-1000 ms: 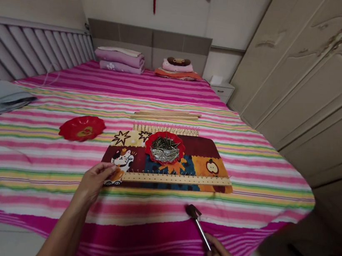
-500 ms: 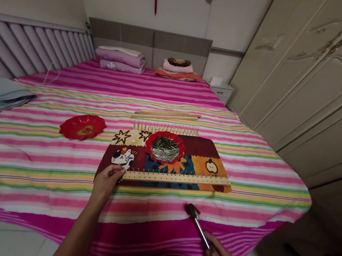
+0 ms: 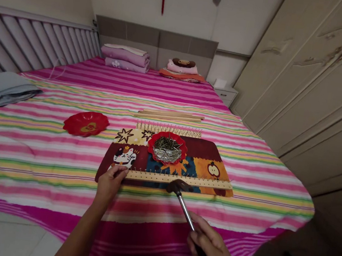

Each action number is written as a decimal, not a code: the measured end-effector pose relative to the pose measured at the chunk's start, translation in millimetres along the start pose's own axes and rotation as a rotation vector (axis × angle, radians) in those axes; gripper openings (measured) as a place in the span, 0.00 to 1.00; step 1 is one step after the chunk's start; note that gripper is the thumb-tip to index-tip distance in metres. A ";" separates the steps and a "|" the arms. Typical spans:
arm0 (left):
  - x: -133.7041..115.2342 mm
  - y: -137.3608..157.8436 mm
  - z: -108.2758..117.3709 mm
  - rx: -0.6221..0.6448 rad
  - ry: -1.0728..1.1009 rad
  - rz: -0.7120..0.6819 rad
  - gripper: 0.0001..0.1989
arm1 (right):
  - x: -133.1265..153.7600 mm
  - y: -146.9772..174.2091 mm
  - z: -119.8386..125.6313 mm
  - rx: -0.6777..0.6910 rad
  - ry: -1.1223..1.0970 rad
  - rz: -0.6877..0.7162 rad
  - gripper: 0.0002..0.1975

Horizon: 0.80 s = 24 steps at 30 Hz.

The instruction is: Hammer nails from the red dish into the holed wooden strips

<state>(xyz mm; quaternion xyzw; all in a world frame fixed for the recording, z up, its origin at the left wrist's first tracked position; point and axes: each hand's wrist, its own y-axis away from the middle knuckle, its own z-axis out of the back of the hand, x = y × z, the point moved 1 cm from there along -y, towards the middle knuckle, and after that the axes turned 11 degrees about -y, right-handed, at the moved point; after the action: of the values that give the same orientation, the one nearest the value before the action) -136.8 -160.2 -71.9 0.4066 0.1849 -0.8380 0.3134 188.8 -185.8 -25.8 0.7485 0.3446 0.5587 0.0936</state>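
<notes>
In the head view, my left hand (image 3: 111,183) is closed in a pinch at the left end of a pale wooden strip (image 3: 152,177). Whether a nail is also between those fingertips is hidden. Dark holes dot the strip, and a row of nails stands up along its far side. My right hand (image 3: 210,246) is wrapped round the handle of a hammer (image 3: 184,205). The dark hammer head is in front of the strip's middle, slightly blurred. Behind the strip, a red scalloped dish (image 3: 166,161) full of loose nails sits on a patterned mat (image 3: 199,148).
A second nail-studded strip (image 3: 170,129) stands behind the mat, with bare wooden strips (image 3: 169,115) beyond. To the left are a red plate (image 3: 86,124) and grey cloth (image 3: 4,91). Everything lies on a bed with a striped sheet (image 3: 265,174); wardrobes (image 3: 316,80) stand at right.
My right hand has brought the hammer up and to the left, so its head now overlaps the strip's near edge. My left hand stays at the strip's left end. The whole view has shifted slightly.
</notes>
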 end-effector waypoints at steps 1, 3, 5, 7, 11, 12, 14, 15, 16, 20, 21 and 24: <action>0.1 0.5 -0.3 -0.001 0.002 -0.002 0.14 | 11.2 -2.5 -14.3 0.056 0.023 0.010 0.30; -0.2 1.5 -0.4 -0.003 0.009 -0.007 0.14 | 29.3 -10.3 -42.8 0.164 0.089 0.002 0.29; -1.3 2.9 0.3 -0.003 0.014 -0.004 0.14 | 41.2 -21.0 -69.1 0.247 0.193 0.027 0.26; -3.6 4.6 1.5 -0.007 0.021 0.001 0.13 | 46.8 -33.5 -91.5 0.291 0.278 0.054 0.23; -9.5 6.8 4.0 -0.031 0.040 -0.004 0.11 | 45.6 -58.6 -119.9 0.336 0.331 0.086 0.26; -10.5 6.9 4.2 -0.032 0.037 -0.006 0.10 | 44.2 -64.0 -123.6 0.341 0.341 0.092 0.26; -11.4 6.6 4.2 -0.030 0.016 -0.014 0.10 | 41.4 -72.0 -128.1 0.347 0.367 0.098 0.26; -11.3 6.4 4.0 -0.029 -0.001 -0.019 0.09 | 40.5 -74.2 -129.2 0.350 0.380 0.102 0.25; -10.9 6.2 3.6 -0.029 -0.016 -0.023 0.09 | 40.3 -74.7 -129.5 0.353 0.390 0.109 0.25; -7.6 5.8 1.9 -0.011 -0.029 -0.030 0.11 | 44.4 -59.3 -119.9 0.356 0.385 0.171 0.25; -6.6 5.2 1.8 0.011 -0.018 -0.028 0.12 | 45.2 -52.0 -113.6 0.354 0.376 0.184 0.24; -4.1 0.3 4.0 0.096 0.000 -0.051 0.21 | 39.2 -28.6 -83.6 0.336 0.344 0.189 0.21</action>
<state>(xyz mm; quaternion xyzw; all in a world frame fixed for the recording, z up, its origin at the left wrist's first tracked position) -136.8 -161.1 -66.2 0.4163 0.1547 -0.8537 0.2718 107.1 -160.6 19.4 0.6765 0.3720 0.6189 -0.1448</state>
